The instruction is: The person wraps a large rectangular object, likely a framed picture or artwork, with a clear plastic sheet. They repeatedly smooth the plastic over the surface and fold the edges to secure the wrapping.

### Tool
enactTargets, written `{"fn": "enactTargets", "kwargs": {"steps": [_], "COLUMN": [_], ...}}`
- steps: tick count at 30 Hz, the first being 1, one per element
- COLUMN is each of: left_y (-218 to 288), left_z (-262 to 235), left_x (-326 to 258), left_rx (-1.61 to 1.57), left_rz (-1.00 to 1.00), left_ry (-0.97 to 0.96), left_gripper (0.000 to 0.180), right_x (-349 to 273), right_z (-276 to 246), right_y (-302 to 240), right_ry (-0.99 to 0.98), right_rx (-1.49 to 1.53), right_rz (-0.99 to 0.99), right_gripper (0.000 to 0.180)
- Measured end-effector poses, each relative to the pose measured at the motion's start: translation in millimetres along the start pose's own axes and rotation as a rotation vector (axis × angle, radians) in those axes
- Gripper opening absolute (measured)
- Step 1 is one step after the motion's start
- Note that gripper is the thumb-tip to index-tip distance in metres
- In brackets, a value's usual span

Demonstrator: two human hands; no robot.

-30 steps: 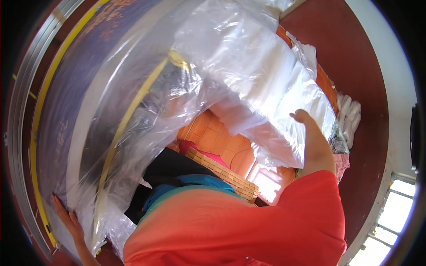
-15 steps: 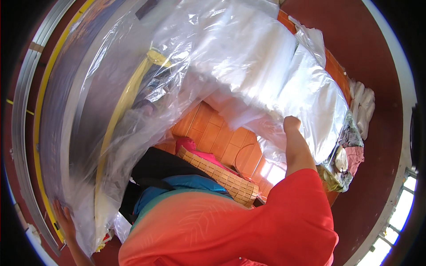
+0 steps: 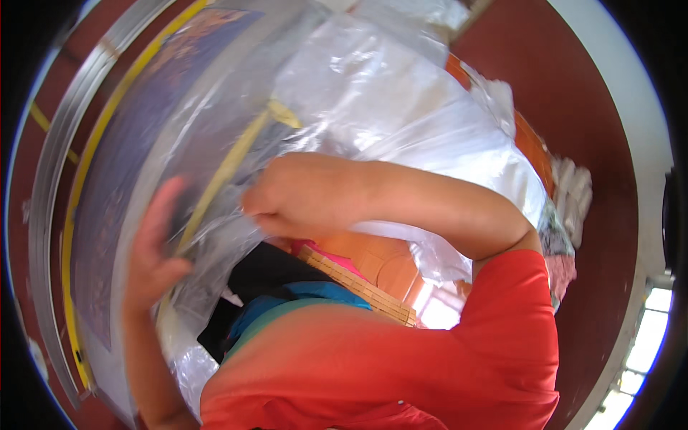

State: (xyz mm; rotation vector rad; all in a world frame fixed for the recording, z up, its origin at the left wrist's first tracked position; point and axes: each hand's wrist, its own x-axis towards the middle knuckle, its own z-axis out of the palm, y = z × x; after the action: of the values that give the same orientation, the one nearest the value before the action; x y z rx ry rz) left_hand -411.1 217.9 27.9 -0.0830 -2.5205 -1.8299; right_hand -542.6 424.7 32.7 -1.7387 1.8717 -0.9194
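Clear plastic sheeting (image 3: 401,100) across the frame's upper centre — a yellow strip (image 3: 223,175) showing through, left hand (image 3: 150,254) spread at left, right hand (image 3: 304,193) curled mid-frame — whether pinching plastic, cannot tell.

Clear plastic sheeting (image 3: 390,82) lies across the glossy orange surface (image 3: 389,259).

A rail (image 3: 80,87) lies left of the plastic sheet (image 3: 380,93).

A red short-sleeved shirt (image 3: 401,358) shades through orange to a teal hem (image 3: 261,315), above black legwear (image 3: 269,272).
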Motion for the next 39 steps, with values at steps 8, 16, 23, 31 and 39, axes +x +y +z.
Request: {"fn": "enactTargets", "kwargs": {"steps": [8, 16, 23, 31, 39], "left_y": [-10.0, 51.0, 2.7, -100.7, -100.3], "left_z": [-10.1, -169.5, -199.9, -183.3, -218.3], "left_x": [-114.6, -401.0, -527.2, -599.8, -529.5], "left_rx": [0.188, 0.271, -0.197, -0.111, 1.389], "left_rz": [0.110, -0.424, -0.148, -0.692, -1.065], "left_ry": [-0.302, 1.406, 1.952, 1.977, 1.291], "left_gripper": [0.024, 0.019, 0.028, 0.016, 0.041], "right_x": [145.4, 237.3, 363.4, 360.7, 365.4], "right_z": [-87.1, 19.0, 152.7, 181.9, 165.2], "right_y": [-81.5, -81.3, -95.7, -53.3, -48.8], "right_ry": [0.462, 0.124, 0.127, 0.103, -0.036], "right_rx": [-0.308, 0.178, -0.055, -0.538, -0.214], "right_rz": [-0.133, 0.030, -0.299, -0.154, 0.043], "right_gripper": [0.020, 0.031, 0.030, 0.023, 0.021]}}
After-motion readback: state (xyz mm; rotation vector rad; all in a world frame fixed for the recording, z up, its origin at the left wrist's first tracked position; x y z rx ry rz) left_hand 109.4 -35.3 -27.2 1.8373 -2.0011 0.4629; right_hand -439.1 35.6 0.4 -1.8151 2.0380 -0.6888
